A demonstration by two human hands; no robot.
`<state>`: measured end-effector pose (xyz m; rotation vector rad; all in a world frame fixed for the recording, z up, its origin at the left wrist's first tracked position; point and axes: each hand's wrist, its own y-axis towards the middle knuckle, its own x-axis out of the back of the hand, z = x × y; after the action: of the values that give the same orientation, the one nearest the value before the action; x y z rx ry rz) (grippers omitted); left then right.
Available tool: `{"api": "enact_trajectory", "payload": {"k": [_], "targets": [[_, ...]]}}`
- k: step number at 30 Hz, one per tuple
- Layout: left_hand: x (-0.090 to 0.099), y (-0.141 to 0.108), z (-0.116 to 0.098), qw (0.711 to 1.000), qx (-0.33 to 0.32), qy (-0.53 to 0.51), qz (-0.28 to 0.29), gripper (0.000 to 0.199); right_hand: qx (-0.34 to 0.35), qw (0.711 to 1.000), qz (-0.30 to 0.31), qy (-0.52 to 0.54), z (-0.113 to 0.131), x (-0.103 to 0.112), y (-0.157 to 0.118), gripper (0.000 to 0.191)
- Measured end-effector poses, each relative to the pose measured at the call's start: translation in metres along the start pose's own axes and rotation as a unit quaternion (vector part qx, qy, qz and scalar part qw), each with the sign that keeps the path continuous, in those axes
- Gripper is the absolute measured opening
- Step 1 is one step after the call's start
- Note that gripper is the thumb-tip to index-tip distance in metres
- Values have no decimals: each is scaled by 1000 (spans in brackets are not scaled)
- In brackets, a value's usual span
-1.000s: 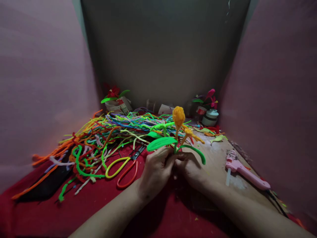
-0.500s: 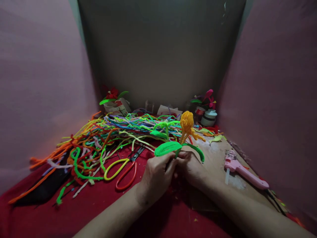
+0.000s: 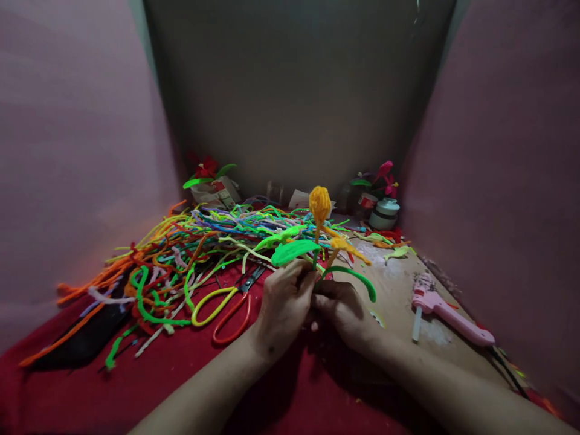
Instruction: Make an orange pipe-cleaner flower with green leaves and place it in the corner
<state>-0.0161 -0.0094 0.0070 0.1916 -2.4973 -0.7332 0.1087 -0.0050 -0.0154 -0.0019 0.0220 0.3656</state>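
Both my hands meet at the middle, closed round the lower stems of a pipe-cleaner flower. My left hand pinches the stem with the orange bud at its top and a broad green leaf on its left. My right hand presses against it from the right, its fingers wrapped at the stems' base. A second, smaller orange flower leans right above that hand, over a curved dark green leaf. The stem ends are hidden by my fingers.
Scissors with yellow and red handles lie left of my hands. Behind spreads a pile of coloured pipe cleaners. On the right, a pink glue gun rests on a brown board. A lidded jar and finished flowers stand at the back.
The orange bud has moved left and slightly up, standing more upright. The smaller orange flower now shows apart from it, to the right. Both hands remain together at the stems.
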Motion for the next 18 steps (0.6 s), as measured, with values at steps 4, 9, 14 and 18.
{"api": "enact_trajectory", "payload": {"k": [4,9,14,18], "targets": [[-1,-1,-2,999,-16,34,-11,9,-1,1000,-11,19,-2,-2,-1,24],[-3,-2,2,992,-89,72,-48,10,32,996,-1,78,-6,-3,0,26],[-4,-2,1,996,-61,59,-39,10,49,998,17,29,-1,-5,-4,23],[-5,-2,-1,992,-59,107,-26,12,27,1000,-6,-6,2,-5,-5,23]]}}
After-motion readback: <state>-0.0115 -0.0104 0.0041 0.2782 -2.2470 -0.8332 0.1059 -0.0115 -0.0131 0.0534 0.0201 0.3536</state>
